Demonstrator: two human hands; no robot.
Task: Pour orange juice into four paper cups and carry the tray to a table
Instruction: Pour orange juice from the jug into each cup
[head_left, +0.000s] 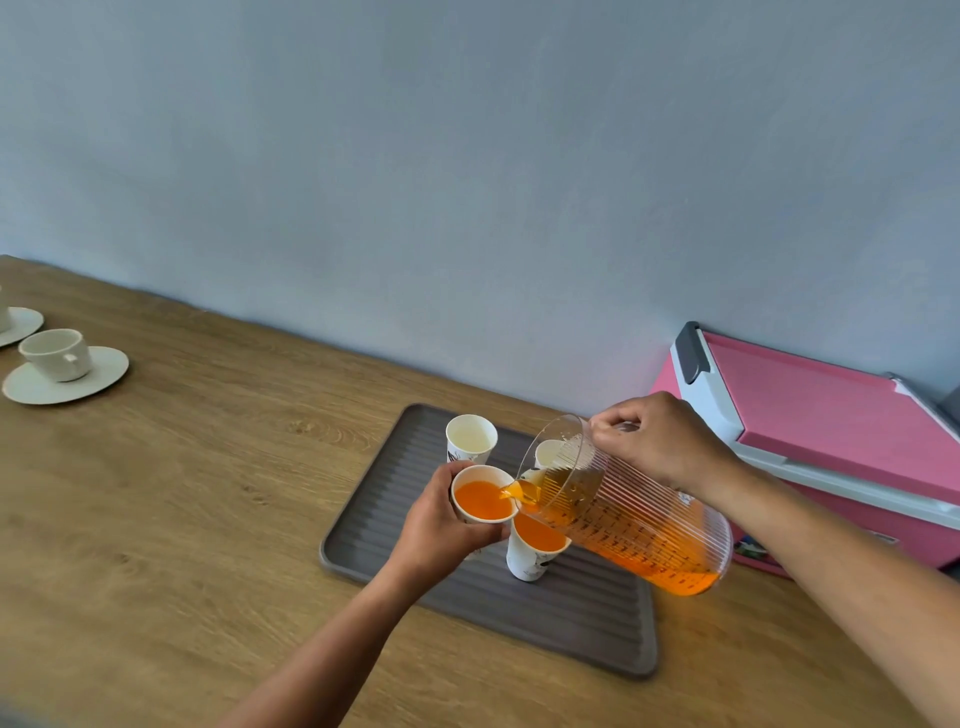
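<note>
Here the left hand (441, 525) is curled around a paper cup (483, 496), gripping it from below and from the side. The cup sits at about one o'clock from the palm, held above the grey ribbed tray (571, 618), and it is partly filled with orange liquid.

The right hand (660, 441) is clenched on the handle of a clear ribbed pitcher (634, 530). The pitcher's body hangs at roughly six o'clock from the knuckles and is tipped far over, its mouth turned toward nine o'clock. A tongue of orange juice (511, 492) runs off the spout at the held cup's three o'clock rim. The rest of the juice pools in the pitcher's lower end.

Three more cups stand upright on the tray. A filled cup (535, 551) is at five o'clock from the held one, just beside the left fingertips and partly under the pitcher's mouth. An empty cup (470, 439) stands at twelve o'clock. Another pale cup (548, 452) at two o'clock shows only through the pitcher's clear wall.

The tray lies on a wooden table (208, 493) against a blue-grey wall. At three o'clock from the tray is a pink cooler box (831, 415) with white and grey trim. Far off at ten o'clock a white teacup (54, 353) rests on a saucer (98, 374), and a second saucer (21, 325) is cut off by the frame's edge.
</note>
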